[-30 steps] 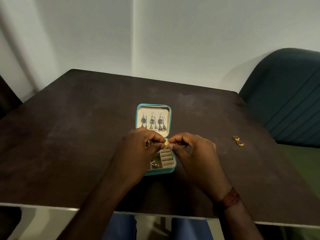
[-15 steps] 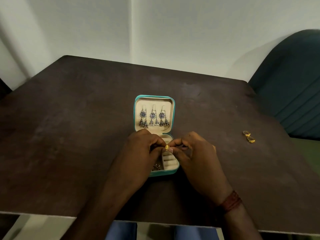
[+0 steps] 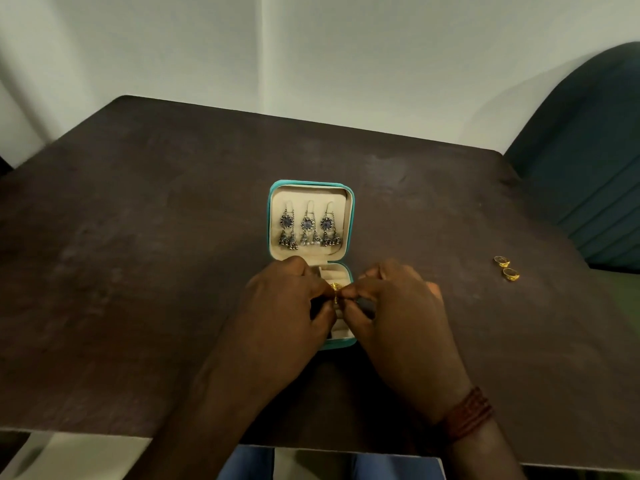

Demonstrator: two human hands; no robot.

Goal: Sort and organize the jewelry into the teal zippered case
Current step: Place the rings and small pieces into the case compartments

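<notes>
1. Grip. Both hands meet over the base half of the case. The left hand (image 3: 291,306) and the right hand (image 3: 398,306) each pinch the same gold ring (image 3: 335,292) between thumb and fingertip. The pinch is narrow, and the other fingers are curled in. I cannot tell whether the ring already touches the padding below it.

2. Step in hand. I judge this to be the seating of the ring into the ring rolls (image 3: 337,276), the cream ridges in the right part of the base. The hands cover most of these ridges.

3. Next move. I expect it to call for a short downward press that wedges the band between two rolls. Both pinches should then be released without pulling the ring back out.

4. Case. The teal case (image 3: 350,216) lies open near the middle of the surface, closer to the near edge than the far one. Its lid lies flat toward the far edge. Three dangling earrings (image 3: 308,230) hang in a row inside the lid.

5. Outstanding items. Two loose gold rings (image 3: 506,267) lie just beside each other near the right edge of the surface, well apart from the case. I judge the task to be partly done.

6. Surroundings. The table (image 3: 138,237) is dark and matte. A red thread band (image 3: 467,414) circles the right wrist. A dark chair (image 3: 588,168) stands beyond the far right corner.
</notes>
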